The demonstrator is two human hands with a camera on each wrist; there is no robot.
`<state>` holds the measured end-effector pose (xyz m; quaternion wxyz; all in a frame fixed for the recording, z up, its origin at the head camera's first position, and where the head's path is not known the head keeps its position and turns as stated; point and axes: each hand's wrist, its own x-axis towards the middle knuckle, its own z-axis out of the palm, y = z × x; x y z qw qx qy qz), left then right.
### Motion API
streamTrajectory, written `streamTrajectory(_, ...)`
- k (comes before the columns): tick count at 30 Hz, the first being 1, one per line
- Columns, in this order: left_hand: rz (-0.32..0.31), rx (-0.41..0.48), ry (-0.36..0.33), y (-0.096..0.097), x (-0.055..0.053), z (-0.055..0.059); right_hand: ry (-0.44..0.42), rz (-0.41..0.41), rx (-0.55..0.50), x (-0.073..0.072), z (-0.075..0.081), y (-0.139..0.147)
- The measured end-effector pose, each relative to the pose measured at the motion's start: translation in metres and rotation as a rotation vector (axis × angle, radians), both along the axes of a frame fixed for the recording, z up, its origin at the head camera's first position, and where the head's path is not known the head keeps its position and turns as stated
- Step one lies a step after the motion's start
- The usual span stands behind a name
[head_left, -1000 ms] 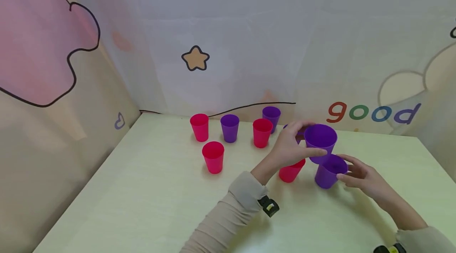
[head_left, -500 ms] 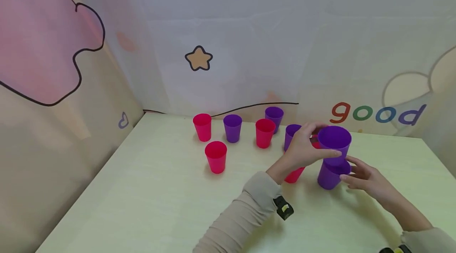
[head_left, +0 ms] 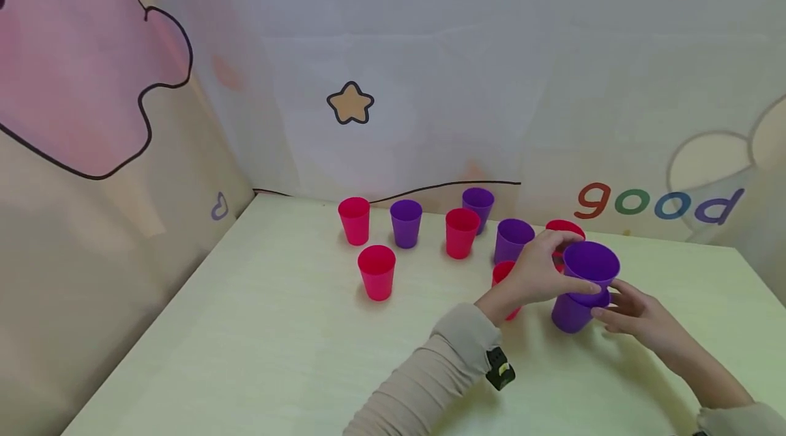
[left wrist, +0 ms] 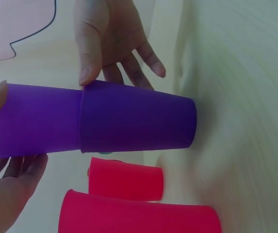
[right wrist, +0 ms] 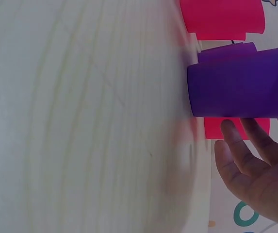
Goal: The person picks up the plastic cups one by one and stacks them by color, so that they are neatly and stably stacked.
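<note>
While a red cup [head_left: 377, 275] stands on the desk [head_left: 276, 340] well left of the lower purple cup [head_left: 571, 316], we see fingers of the left hand [head_left: 540, 275] pinching the upper purple cup [head_left: 591, 265], base apparently within its mouth; just right of it, the right hand [head_left: 645, 318] spreads its fingers, thumb touching, likely for steadiness. We judge both smooth, tapering plastic.

The head camera looks from above, forward and down, across the bench [head_left: 245, 347] to the printed backdrop [head_left: 430, 88]. Both wrist cameras look from low and near, their pictures turned sideways: the bench is at right in the left view, at left in the other. All share the right hand [head_left: 645, 323] and lower purple cup [head_left: 571, 316].
</note>
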<state>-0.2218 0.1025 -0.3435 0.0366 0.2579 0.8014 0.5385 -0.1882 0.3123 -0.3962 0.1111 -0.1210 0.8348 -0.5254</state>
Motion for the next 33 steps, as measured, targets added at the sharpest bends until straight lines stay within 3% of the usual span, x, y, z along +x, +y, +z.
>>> streamTrajectory(5,-0.008,-0.114,0.033,0.004,-0.002,-0.002,0.014,0.004,0.013,0.0,-0.002,0.003)
streamTrajectory(11,-0.045,-0.31,0.122,0.008,-0.009,-0.002,0.056,0.04,-0.032,0.001,-0.003,0.007)
streamTrajectory(15,-0.068,-0.398,0.128,0.012,-0.012,-0.003,0.074,0.064,-0.052,0.001,-0.004,0.007)
streamTrajectory(21,-0.079,-0.45,0.098,0.014,-0.014,-0.007,0.076,0.059,-0.054,0.002,-0.003,0.006)
streamTrajectory(27,-0.082,-0.43,0.068,0.012,-0.015,-0.008,0.086,0.073,-0.057,0.001,-0.002,0.004)
streamTrajectory(33,-0.075,-0.443,0.045,0.011,-0.014,-0.01,0.038,0.056,-0.06,0.0,-0.002,0.004)
